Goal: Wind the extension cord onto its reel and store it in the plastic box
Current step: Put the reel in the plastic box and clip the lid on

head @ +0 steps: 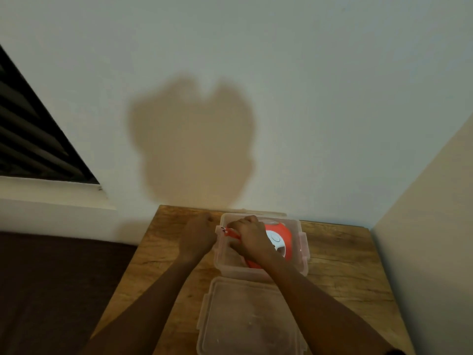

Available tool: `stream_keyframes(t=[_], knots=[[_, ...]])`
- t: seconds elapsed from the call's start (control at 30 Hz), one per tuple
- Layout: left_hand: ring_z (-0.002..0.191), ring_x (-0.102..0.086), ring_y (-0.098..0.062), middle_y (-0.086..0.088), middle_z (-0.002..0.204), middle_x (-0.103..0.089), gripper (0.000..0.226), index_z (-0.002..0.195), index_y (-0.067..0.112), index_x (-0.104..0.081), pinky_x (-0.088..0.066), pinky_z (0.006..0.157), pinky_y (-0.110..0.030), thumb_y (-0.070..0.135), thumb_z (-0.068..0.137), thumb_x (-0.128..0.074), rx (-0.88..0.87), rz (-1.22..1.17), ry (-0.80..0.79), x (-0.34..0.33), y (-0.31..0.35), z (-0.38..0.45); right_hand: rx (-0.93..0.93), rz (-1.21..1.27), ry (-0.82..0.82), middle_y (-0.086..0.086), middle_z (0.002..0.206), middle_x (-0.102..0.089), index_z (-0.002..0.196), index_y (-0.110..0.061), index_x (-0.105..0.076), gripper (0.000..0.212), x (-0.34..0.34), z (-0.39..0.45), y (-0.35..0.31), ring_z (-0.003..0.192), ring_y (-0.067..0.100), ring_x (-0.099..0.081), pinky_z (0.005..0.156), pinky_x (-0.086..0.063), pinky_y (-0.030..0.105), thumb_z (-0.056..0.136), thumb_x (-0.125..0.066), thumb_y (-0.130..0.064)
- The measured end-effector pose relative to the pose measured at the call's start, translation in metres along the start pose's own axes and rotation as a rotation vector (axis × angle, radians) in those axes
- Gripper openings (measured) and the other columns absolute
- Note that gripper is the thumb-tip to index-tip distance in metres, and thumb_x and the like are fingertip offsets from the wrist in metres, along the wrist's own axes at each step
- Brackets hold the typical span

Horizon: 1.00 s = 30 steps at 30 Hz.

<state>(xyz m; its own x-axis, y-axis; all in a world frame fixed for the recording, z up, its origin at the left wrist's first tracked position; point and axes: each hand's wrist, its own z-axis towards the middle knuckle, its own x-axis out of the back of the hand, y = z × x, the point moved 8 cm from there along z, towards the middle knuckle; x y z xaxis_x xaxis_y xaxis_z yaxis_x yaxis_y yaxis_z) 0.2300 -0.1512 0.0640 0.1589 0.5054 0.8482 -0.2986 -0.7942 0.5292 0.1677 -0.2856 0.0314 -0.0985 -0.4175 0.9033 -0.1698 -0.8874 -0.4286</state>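
Head: one reel (280,240), one box (303,248), two hands (252,238).

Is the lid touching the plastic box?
Cannot tell. In the head view the lid lies just in front of the plastic box, the right forearm crossing their edges.

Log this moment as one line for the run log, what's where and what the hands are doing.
reel in plastic box | right hand on reel inside box | left hand at box's left wall, grasp unclear | lid off, on table
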Motion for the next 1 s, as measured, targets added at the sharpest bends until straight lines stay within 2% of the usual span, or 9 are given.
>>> stream_keyframes(t=[0.1,0.2,0.27,0.33,0.47,0.57,0.73,0.83,1.0], knots=[[0.067,-0.063,-0.014,-0.010,0.093,-0.079,0.015,0.086,0.013,-0.078,-0.046,0.055,-0.020,0.006,0.090,-0.065,0.005,-0.050,-0.096,-0.013,-0.013,0.001,-0.002,0.012,-0.001,-0.001,0.123,-0.064,0.122,-0.030,-0.062,0.036,-0.003,0.004,-0.007,0.118,0.023,-0.043,0.093,-0.036,0.040,0.086,-0.061,-0.035],[0.083,-0.069,-0.021,-0.011,0.102,-0.077,0.019,0.107,0.007,-0.077,-0.059,0.070,-0.031,0.008,0.089,-0.071,0.051,-0.158,-0.129,-0.019,-0.020,-0.002,-0.041,0.009,0.019,0.002,0.121,-0.064,0.125,-0.030,-0.058,0.037,-0.004,0.005,-0.006,0.118,0.025,-0.047,0.093,-0.040,0.042,0.088,-0.064,-0.032],[0.092,-0.070,-0.026,-0.011,0.103,-0.073,0.024,0.109,0.005,-0.074,-0.063,0.078,-0.041,0.009,0.086,-0.076,0.098,-0.258,-0.139,-0.023,-0.023,-0.004,-0.052,0.004,0.025,0.003,0.117,-0.064,0.122,-0.029,-0.059,0.033,-0.005,0.005,-0.005,0.113,0.026,-0.051,0.091,-0.044,0.040,0.089,-0.064,-0.028],[0.090,-0.072,-0.028,-0.011,0.100,-0.072,0.021,0.104,0.007,-0.073,-0.065,0.075,-0.045,0.005,0.084,-0.077,0.156,-0.368,-0.147,-0.026,-0.027,-0.006,-0.042,-0.004,0.032,0.004,0.111,-0.066,0.115,-0.029,-0.064,0.026,-0.003,0.005,-0.006,0.105,0.026,-0.055,0.087,-0.048,0.038,0.090,-0.061,-0.022],[0.086,-0.073,-0.029,-0.011,0.092,-0.073,0.015,0.083,0.013,-0.071,-0.065,0.067,-0.040,-0.001,0.084,-0.076,0.230,-0.500,-0.150,-0.029,-0.033,-0.008,0.020,-0.017,0.040,0.004,0.113,-0.067,0.118,-0.028,-0.065,0.030,-0.003,-0.002,-0.009,0.106,0.025,-0.055,0.089,-0.048,0.039,0.090,-0.060,-0.016],[0.086,-0.072,-0.028,-0.014,0.095,-0.073,0.013,0.085,0.010,-0.070,-0.062,0.061,-0.033,-0.002,0.086,-0.074,0.244,-0.550,-0.160,-0.032,-0.034,-0.010,0.015,-0.020,0.000,0.004,0.121,-0.063,0.122,-0.031,-0.063,0.035,-0.007,-0.007,-0.007,0.112,0.025,-0.052,0.094,-0.048,0.043,0.091,-0.060,-0.015],[0.086,-0.071,-0.028,-0.016,0.097,-0.072,0.010,0.093,0.006,-0.071,-0.060,0.060,-0.030,-0.003,0.088,-0.071,0.284,-0.619,-0.185,-0.037,-0.039,-0.012,0.054,-0.057,-0.041,0.004,0.127,-0.058,0.124,-0.033,-0.062,0.040,-0.006,-0.014,-0.007,0.114,0.025,-0.051,0.098,-0.047,0.040,0.089,-0.062,-0.012],[0.084,-0.070,-0.028,-0.018,0.098,-0.071,0.012,0.097,0.002,-0.071,-0.059,0.057,-0.030,-0.005,0.087,-0.070,0.314,-0.657,-0.196,-0.040,-0.042,-0.011,0.134,-0.142,-0.112,0.006,0.125,-0.055,0.116,-0.031,-0.066,0.036,-0.010,-0.018,-0.013,0.113,0.029,-0.050,0.096,-0.046,0.043,0.087,-0.063,-0.009],[0.080,-0.069,-0.025,-0.014,0.092,-0.070,0.017,0.084,0.012,-0.069,-0.059,0.054,-0.029,-0.005,0.085,-0.071,0.321,-0.683,-0.199,-0.042,-0.045,-0.011,0.299,-0.389,-0.242,0.000,0.124,-0.062,0.113,-0.022,-0.069,0.030,-0.025,-0.021,-0.023,0.120,0.028,-0.040,0.088,-0.039,0.043,0.088,-0.060,-0.006]])
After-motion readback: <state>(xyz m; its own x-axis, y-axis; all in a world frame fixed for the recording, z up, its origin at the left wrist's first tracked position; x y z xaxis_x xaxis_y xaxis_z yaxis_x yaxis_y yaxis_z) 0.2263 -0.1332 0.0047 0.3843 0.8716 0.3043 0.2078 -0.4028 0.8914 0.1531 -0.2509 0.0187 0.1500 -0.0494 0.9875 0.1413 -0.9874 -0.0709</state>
